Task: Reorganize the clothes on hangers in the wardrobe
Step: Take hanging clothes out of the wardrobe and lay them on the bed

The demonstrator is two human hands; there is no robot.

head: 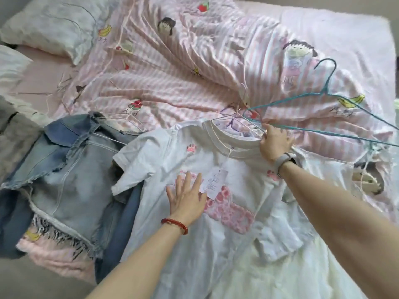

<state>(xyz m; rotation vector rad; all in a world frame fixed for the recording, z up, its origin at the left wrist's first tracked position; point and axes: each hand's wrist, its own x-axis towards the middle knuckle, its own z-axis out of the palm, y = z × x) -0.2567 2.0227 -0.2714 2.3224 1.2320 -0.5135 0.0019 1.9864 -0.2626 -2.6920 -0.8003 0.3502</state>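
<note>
Pressing white T-shirt (164, 152) – left hand (185, 196) (fingers spread flat); right hand (274, 142) pinching collar.

- The bed (345, 29) has a pink sheet.
- Two pale pillows (51, 26) lie at the top left.
- A rumpled pink striped blanket (172, 67) with cartoon pictures covers the middle.
- A white T-shirt (194, 160), a denim jacket (71, 169) and a blue-green hanger (323, 91) lie on it.

left hand (185, 196) flat on white T-shirt (164, 160) (tag attached), right hand (275, 142) at collar
</note>
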